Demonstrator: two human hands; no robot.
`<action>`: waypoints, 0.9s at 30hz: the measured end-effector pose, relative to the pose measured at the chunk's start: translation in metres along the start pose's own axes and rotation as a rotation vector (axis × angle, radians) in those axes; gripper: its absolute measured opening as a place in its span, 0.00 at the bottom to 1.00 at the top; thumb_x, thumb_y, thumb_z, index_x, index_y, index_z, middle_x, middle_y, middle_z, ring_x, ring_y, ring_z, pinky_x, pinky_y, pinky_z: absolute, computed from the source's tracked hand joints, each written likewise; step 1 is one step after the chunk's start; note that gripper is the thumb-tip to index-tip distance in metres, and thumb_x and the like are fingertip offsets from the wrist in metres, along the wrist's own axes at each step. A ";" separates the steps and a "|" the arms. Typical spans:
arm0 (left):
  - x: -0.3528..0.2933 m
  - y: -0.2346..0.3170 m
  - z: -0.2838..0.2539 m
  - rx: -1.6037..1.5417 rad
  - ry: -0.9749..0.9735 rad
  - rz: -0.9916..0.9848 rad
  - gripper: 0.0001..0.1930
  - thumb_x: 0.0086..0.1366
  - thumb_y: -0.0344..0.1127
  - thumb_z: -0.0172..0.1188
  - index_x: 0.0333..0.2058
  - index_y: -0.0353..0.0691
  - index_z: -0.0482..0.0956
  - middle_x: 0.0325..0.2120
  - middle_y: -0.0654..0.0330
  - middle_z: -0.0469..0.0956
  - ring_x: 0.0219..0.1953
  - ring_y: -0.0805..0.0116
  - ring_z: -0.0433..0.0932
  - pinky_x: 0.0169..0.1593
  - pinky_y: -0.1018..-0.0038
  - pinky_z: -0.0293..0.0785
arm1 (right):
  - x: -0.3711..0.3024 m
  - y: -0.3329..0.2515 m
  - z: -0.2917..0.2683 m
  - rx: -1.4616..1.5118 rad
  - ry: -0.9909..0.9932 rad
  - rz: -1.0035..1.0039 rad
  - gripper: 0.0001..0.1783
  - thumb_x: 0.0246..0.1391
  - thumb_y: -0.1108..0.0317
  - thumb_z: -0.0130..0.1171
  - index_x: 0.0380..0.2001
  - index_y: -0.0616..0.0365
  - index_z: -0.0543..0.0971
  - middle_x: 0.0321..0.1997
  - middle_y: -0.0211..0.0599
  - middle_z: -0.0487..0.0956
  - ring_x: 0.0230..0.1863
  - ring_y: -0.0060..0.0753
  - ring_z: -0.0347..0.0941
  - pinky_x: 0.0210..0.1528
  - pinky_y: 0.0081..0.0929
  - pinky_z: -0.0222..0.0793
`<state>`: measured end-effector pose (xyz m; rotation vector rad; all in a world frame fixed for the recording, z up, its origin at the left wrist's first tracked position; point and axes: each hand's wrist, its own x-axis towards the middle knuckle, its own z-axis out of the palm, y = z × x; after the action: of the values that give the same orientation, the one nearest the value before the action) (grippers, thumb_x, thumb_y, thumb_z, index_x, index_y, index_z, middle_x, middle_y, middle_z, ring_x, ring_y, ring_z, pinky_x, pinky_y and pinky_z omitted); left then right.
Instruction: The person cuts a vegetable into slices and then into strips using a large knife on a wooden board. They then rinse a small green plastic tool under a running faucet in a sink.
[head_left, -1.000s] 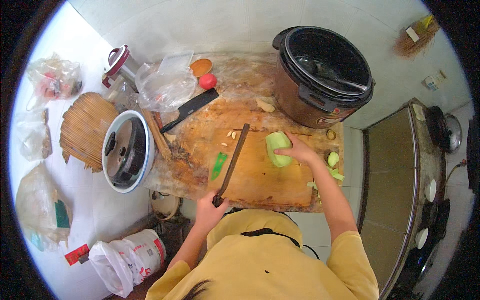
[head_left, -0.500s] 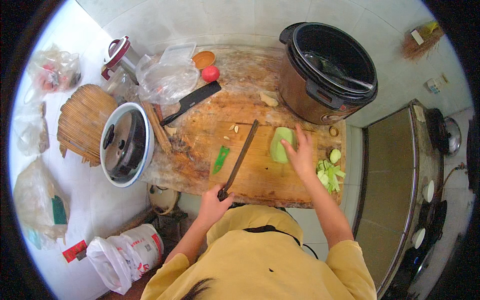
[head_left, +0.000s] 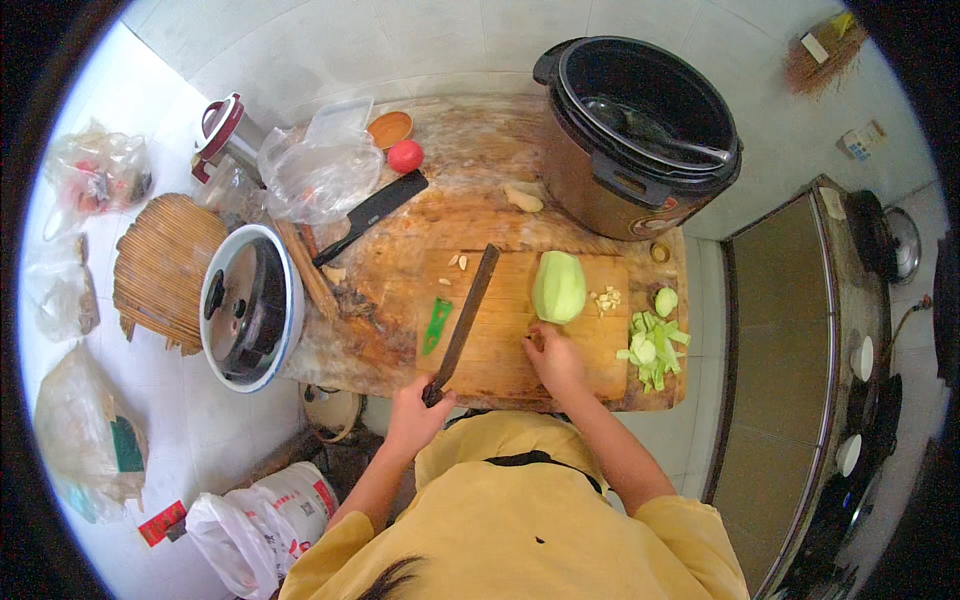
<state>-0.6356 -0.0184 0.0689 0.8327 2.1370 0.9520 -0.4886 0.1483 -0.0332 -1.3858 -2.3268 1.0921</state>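
Partly hidden by its own fingers, the left hand (head_left: 418, 415) grips the dark handle of a knife (head_left: 468, 318), whose long blade shows as a narrow strip, its broad face hard to make out. Nearer the body's middle, the right hand (head_left: 555, 365) is curled in, fingertips tucked out of sight; whether it pinches anything, or is fully closed, cannot be told. Just beyond it lies a peeled vegetable (head_left: 559, 287), pale green, smooth, blunt-ended and faintly ridged; contact with the knuckles is unclear. The wooden board (head_left: 500, 365) beneath is flat and worn, its near edge partly covered by the right forearm. Right of that hand are small, pale chopped bits (head_left: 606, 299), too small to identify, and farther right a loose heap of thin, curling peelings (head_left: 655, 350). Beyond the left hand rests a green plastic peeler (head_left: 436, 326).
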 end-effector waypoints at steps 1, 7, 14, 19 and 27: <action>0.001 0.000 0.000 0.021 -0.003 -0.003 0.14 0.49 0.33 0.60 0.32 0.29 0.73 0.12 0.62 0.67 0.16 0.79 0.63 0.20 0.77 0.60 | 0.001 0.003 0.004 -0.008 -0.012 -0.008 0.13 0.48 0.59 0.53 0.36 0.53 0.73 0.24 0.46 0.75 0.27 0.49 0.72 0.31 0.42 0.68; 0.002 0.004 -0.001 0.008 -0.039 -0.083 0.13 0.50 0.34 0.60 0.29 0.29 0.73 0.11 0.63 0.65 0.15 0.78 0.60 0.20 0.77 0.58 | 0.001 0.025 -0.005 -0.047 0.146 0.061 0.13 0.48 0.59 0.51 0.31 0.57 0.74 0.26 0.50 0.75 0.29 0.51 0.73 0.31 0.43 0.68; 0.000 0.001 0.000 -0.030 -0.008 -0.096 0.12 0.50 0.33 0.59 0.29 0.29 0.73 0.11 0.65 0.63 0.16 0.79 0.59 0.20 0.78 0.58 | -0.016 0.070 -0.117 -0.175 0.464 0.335 0.09 0.43 0.65 0.57 0.25 0.59 0.75 0.17 0.46 0.73 0.22 0.46 0.71 0.26 0.38 0.66; 0.004 -0.009 0.000 -0.041 0.005 -0.056 0.13 0.50 0.32 0.59 0.32 0.29 0.73 0.12 0.65 0.63 0.16 0.79 0.59 0.20 0.78 0.58 | -0.023 0.090 -0.127 -0.247 0.647 0.028 0.09 0.43 0.64 0.58 0.21 0.60 0.75 0.22 0.47 0.73 0.25 0.46 0.70 0.29 0.37 0.65; 0.005 0.002 0.000 -0.047 -0.009 -0.072 0.09 0.50 0.31 0.58 0.30 0.32 0.74 0.11 0.66 0.66 0.13 0.79 0.63 0.17 0.78 0.60 | -0.046 -0.012 0.007 -0.156 -0.328 -0.563 0.29 0.48 0.59 0.51 0.54 0.55 0.61 0.58 0.48 0.58 0.60 0.45 0.53 0.59 0.37 0.51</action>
<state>-0.6379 -0.0137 0.0686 0.7305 2.1146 0.9559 -0.4759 0.1029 -0.0214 -0.5357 -2.8270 1.0265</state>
